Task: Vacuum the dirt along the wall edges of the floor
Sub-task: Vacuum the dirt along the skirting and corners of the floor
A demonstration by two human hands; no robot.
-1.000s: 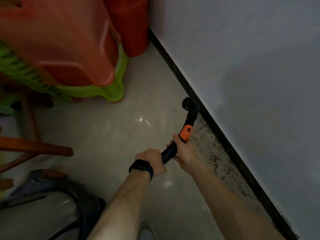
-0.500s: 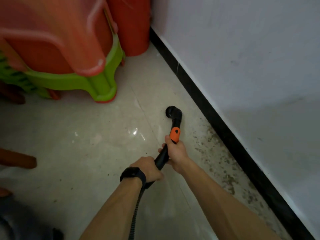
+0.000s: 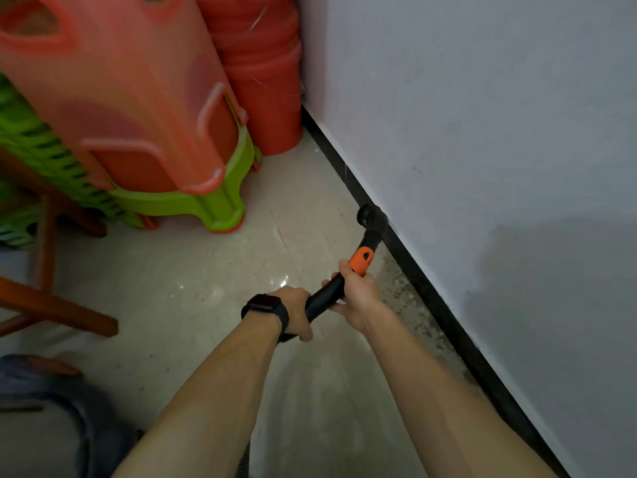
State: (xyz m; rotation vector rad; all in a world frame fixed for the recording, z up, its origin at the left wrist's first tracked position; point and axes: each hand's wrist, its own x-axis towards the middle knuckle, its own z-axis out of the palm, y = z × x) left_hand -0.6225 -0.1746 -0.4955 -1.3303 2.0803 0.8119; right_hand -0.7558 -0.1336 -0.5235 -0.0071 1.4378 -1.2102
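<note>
Both hands are clamped on a black vacuum tube (image 3: pixel 325 294). The left hand (image 3: pixel 294 313) is wrapped round its lower end and the right hand (image 3: pixel 358 291) round it higher up, the two close together but not touching.

At the far left, a brown wooden bar (image 3: pixel 58 310) runs low across the floor (image 3: pixel 206 281). Below it lies a dark, blurred shape (image 3: pixel 79 408); I cannot tell what it is. Behind the bar stands a stack of plastic stools, with an orange stool (image 3: pixel 138 108) nested over a green stool (image 3: pixel 210 205). Just right of them a red ribbed stack (image 3: pixel 262 70) stands in the corner against the wall.

The pale floor tiles are glossy and show a small glint of light. The left wrist wears a dark watch (image 3: pixel 265 305). From the left hand the tube slopes up and to the right, through the right hand, to an orange collar (image 3: pixel 361 260) just above the right thumb. Beyond the collar the tube bends into a black nozzle (image 3: pixel 372 217), which sits at the floor edge, touching or just beside the black skirting (image 3: pixel 434 298).

Dark specks of dirt (image 3: pixel 410 305) lie on the floor along the skirting, right of the right hand and nearer the person than the nozzle. Above the skirting rises the plain white wall (image 3: pixel 482 132).
</note>
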